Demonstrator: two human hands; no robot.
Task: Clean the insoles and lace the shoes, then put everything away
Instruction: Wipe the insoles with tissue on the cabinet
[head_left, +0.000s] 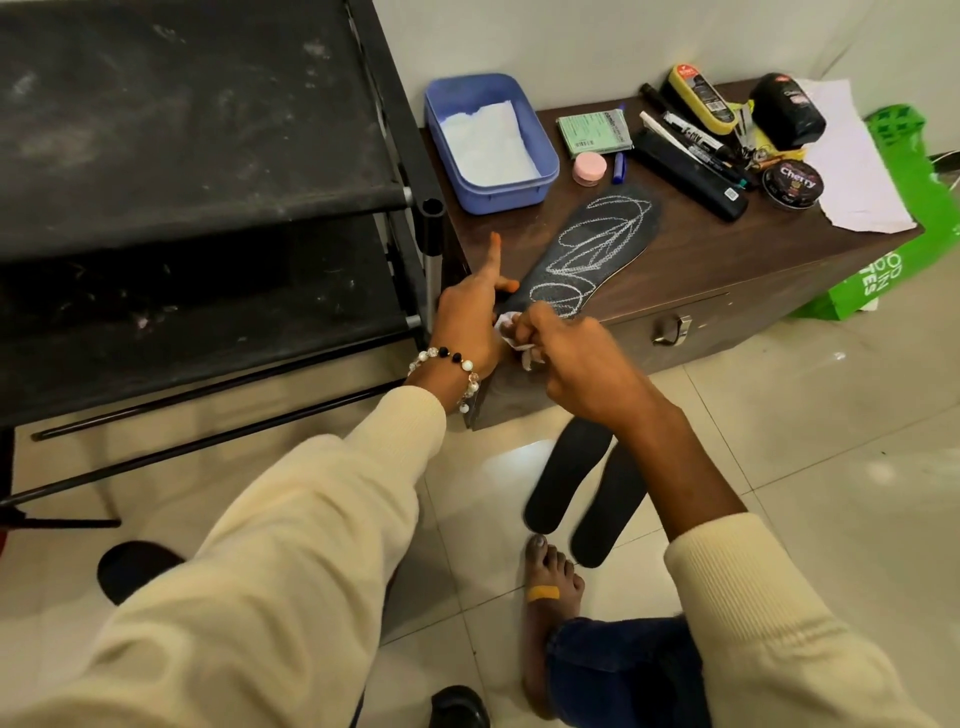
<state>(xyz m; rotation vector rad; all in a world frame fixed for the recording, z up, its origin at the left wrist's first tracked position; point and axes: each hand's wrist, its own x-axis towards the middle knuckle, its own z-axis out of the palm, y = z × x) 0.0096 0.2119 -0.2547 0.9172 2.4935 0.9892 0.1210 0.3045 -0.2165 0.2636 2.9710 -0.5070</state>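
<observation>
Tiled room corner with a shelf rack and a low wooden desk.
Floor (810, 467): glossy cream tiles with thin grout lines, showing soft reflections of overhead light. Wall (571, 47): plain white, unmarked. Shelf rack (208, 156): black metal frame with dusty, scuffed black fabric tiers, standing just left of the desk. Desk (727, 260): dark brown wood grain, set against the wall, with a metal drawer handle (671, 329) on its front face.
</observation>
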